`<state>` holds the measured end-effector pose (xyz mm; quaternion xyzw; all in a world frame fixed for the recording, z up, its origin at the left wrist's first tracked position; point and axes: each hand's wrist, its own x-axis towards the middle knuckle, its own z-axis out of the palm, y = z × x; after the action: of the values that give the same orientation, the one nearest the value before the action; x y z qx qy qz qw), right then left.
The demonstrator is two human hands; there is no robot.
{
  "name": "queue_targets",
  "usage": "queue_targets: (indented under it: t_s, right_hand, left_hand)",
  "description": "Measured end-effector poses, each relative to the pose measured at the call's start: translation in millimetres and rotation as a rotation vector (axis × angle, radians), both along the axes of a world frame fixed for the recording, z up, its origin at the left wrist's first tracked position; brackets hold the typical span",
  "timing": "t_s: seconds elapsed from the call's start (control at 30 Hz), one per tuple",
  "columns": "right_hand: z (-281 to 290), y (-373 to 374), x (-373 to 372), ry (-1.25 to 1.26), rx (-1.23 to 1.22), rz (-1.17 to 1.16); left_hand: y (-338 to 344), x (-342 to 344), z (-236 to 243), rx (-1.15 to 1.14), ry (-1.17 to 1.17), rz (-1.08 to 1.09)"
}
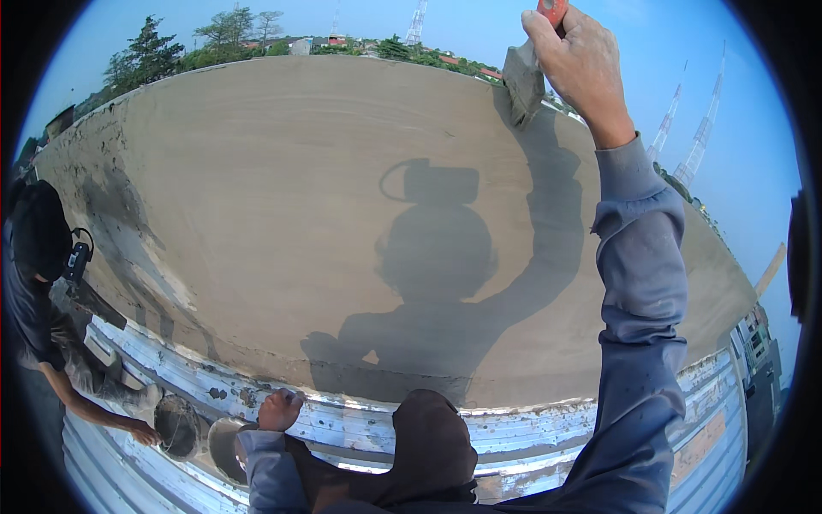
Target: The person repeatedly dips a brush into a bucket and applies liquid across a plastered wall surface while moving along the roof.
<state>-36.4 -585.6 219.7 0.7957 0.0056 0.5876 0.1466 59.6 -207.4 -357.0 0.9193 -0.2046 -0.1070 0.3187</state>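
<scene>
My right hand (582, 64) is raised high at the upper right, its fingers wrapped around the red handle of a trowel (524, 81). The trowel's grey, mortar-smeared blade hangs at the top edge of a plastered wall (282, 197). Low on the left, my left hand (281, 409) is curled closed in front of the wall's foot; whatever it may hold is hidden. Beside that hand stand two buckets, one dark grey (177, 426) and one paler (227, 447), the latter partly covered by my sleeve.
A co-worker (43, 283) in a dark cap leans in at the left, one hand near the dark bucket. Corrugated metal sheeting (360, 428) spattered with mortar runs along the wall's base. Rougher, patchy plaster (128, 223) marks the wall's left end. Trees and lattice towers rise beyond.
</scene>
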Motion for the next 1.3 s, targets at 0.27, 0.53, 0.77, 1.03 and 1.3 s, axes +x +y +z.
queue_targets:
  t_s: [0.27, 0.53, 0.77, 1.03, 1.3]
  right_hand:
    - [-2, 106, 116, 0.189, 0.033, 0.316]
    - [10, -10, -23, -0.073, 0.295, -0.190]
    - [6, 54, 32, -0.031, 0.026, -0.153]
    - [-9, 135, 154, 0.198, 0.046, 0.226]
    - [16, 10, 5, -0.126, 0.357, -0.318]
  left_hand:
    - [-7, -1, -3, 0.001, -0.058, 0.027]
    - [1, -5, 2, -0.045, -0.040, 0.038]
    - [5, -7, 2, -0.111, -0.071, -0.008]
    - [5, -6, 6, -0.129, -0.003, 0.031]
    - [32, -10, 18, -0.085, 0.088, -0.032]
